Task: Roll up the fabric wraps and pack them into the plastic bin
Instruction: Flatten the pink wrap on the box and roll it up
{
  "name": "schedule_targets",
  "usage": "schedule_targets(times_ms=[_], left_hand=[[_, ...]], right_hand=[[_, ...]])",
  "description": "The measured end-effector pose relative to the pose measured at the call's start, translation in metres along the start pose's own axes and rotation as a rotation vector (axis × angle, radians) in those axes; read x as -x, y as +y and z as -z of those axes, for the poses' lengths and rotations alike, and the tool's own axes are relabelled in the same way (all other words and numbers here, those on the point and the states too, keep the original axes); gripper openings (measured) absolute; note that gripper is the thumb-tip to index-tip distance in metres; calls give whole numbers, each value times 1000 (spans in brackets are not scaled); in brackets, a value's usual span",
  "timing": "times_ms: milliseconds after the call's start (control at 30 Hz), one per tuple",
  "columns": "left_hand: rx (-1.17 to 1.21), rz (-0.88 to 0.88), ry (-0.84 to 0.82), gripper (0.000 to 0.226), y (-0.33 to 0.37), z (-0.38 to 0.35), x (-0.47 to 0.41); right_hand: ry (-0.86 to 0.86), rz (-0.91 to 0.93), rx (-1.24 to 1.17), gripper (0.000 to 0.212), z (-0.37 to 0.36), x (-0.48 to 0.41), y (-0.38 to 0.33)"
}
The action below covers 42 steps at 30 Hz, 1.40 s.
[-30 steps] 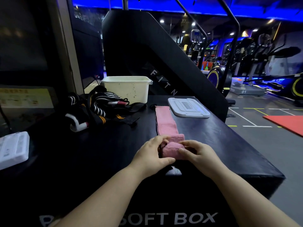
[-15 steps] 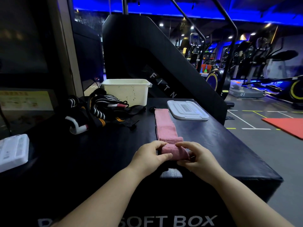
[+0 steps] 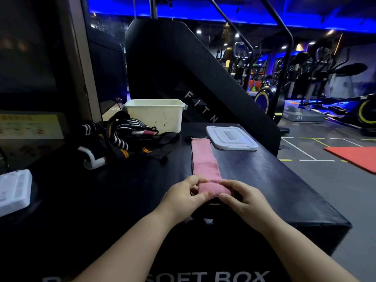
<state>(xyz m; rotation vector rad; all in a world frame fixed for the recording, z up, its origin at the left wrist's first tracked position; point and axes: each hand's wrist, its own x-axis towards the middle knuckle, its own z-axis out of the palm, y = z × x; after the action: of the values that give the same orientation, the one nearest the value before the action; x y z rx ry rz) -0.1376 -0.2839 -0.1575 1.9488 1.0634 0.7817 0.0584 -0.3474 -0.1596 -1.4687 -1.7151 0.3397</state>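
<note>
The pink wrap [image 3: 204, 159] lies flat on the black soft box [image 3: 264, 176], its unrolled length running toward twelve o'clock from the hands. Its near end is wound into a small roll, and both hands grip it: the left hand [image 3: 183, 198] pinches the roll's left end between curled fingers and thumb, and the right hand [image 3: 242, 198] curls its fingers over the right end, the thumb against the near side. The plastic bin [image 3: 155, 115] stands upright at eleven o'clock, at the far edge of the box, well apart from the roll. Its lid [image 3: 231, 137] lies flat at one o'clock, just beside the wrap's far end. At ten o'clock sits a loose pile of black striped wraps [image 3: 122, 139] — tangled, touching the bin's front. A white flat object [image 3: 14, 190] lies at nine o'clock.
</note>
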Motion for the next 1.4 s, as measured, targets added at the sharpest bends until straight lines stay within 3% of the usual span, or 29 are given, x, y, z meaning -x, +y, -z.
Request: schedule_targets(times_ms=[167, 400, 600, 800, 1033, 1300, 1400], left_hand=[[-180, -113, 15, 58, 0, 6, 2], [-164, -150, 46, 36, 0, 6, 5], [-166, -164, 43, 29, 3, 7, 4], [-180, -121, 42, 41, -1, 5, 4], [-161, -133, 53, 18, 0, 2, 3], [-172, -136, 60, 21, -4, 1, 1], [-170, -140, 66, 20, -6, 2, 2]], right_hand=[[7, -13, 7, 30, -2, -1, -1], [9, -98, -13, 17, -3, -2, 2], [75, -145, -47, 15, -3, 1, -1], [76, -150, -86, 12, -3, 4, -4], [85, -331, -42, 25, 3, -14, -16], [-151, -564, 173, 42, 9, -50, -23], [-221, -625, 135, 33, 12, -55, -25]])
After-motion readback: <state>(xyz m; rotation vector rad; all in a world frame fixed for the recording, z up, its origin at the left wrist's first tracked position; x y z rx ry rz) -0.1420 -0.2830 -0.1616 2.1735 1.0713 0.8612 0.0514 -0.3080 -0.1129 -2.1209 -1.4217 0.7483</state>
